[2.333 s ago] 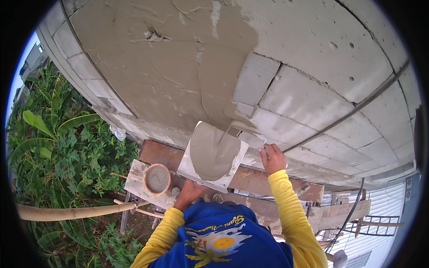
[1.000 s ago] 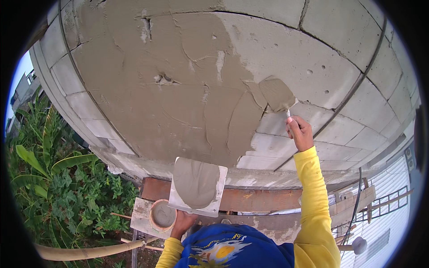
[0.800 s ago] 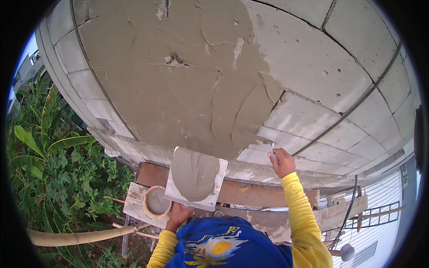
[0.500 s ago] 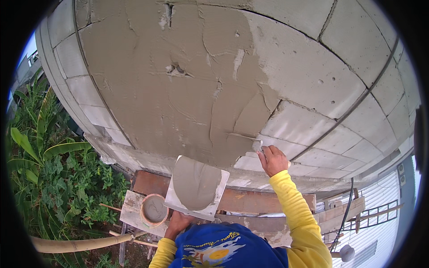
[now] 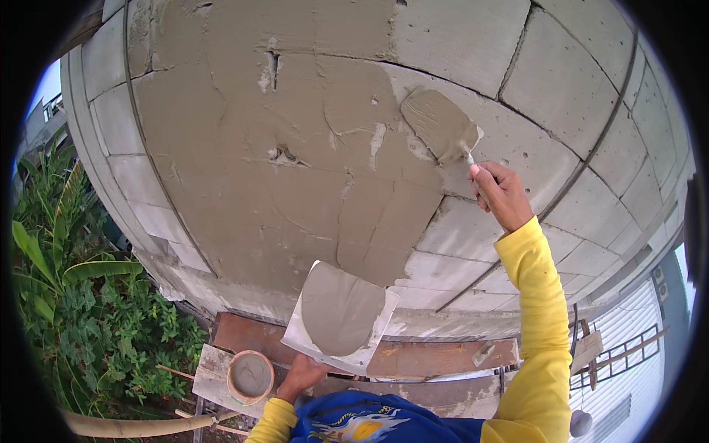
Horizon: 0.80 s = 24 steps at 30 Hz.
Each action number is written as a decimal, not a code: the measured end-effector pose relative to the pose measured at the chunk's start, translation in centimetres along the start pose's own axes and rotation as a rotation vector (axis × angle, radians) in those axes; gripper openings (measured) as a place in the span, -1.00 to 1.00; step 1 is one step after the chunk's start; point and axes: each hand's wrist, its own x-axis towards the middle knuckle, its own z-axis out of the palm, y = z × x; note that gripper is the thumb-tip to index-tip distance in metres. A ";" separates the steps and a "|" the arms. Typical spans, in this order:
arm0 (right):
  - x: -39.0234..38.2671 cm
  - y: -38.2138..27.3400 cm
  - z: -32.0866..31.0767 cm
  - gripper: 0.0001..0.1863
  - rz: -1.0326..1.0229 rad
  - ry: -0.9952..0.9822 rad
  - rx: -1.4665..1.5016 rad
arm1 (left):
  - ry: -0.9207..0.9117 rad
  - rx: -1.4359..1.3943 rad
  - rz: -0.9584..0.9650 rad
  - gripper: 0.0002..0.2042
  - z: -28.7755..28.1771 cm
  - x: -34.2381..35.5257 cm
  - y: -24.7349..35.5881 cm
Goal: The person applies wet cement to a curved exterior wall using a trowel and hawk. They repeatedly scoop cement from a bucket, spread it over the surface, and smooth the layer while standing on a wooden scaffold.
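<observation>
Now, up high:
Right hand (image 5: 504, 193): gripping small grey-smeared metal trowel (image 5: 442, 131), flat on grey block wall (image 5: 576, 88).
Left hand (image 5: 300, 375): holding square white board of wet grey mortar (image 5: 340, 315), below, near wall.

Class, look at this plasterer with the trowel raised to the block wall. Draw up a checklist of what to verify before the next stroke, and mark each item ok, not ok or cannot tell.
1. Right hand grips the trowel handle firmly: ok, fingers are closed round it.
2. Trowel carries mortar and lies against the wall: ok, the blade is coated and pressed on the blocks.
3. Mortar board holds a supply: ok, a grey heap covers most of it.
4. Left hand supports the board level: cannot tell, the hand is under it and the tilt is unclear.
5. Bare blocks remain to the right: ok, uncoated.
6. Bucket on the plank within reach: ok, beside the left hand.
</observation>
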 end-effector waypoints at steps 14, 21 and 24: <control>-18.3 9.3 10.5 -0.73 -0.520 -0.019 -0.540 | 0.075 0.044 0.160 -0.42 0.2 2.0 10.5; -12.9 7.0 10.9 -0.71 -0.566 0.312 -0.597 | 0.115 0.261 0.375 -0.43 -1.5 2.2 15.4; -9.0 5.5 9.4 -0.74 -0.523 0.399 -0.617 | 0.019 0.215 0.277 -0.41 -2.3 2.2 15.3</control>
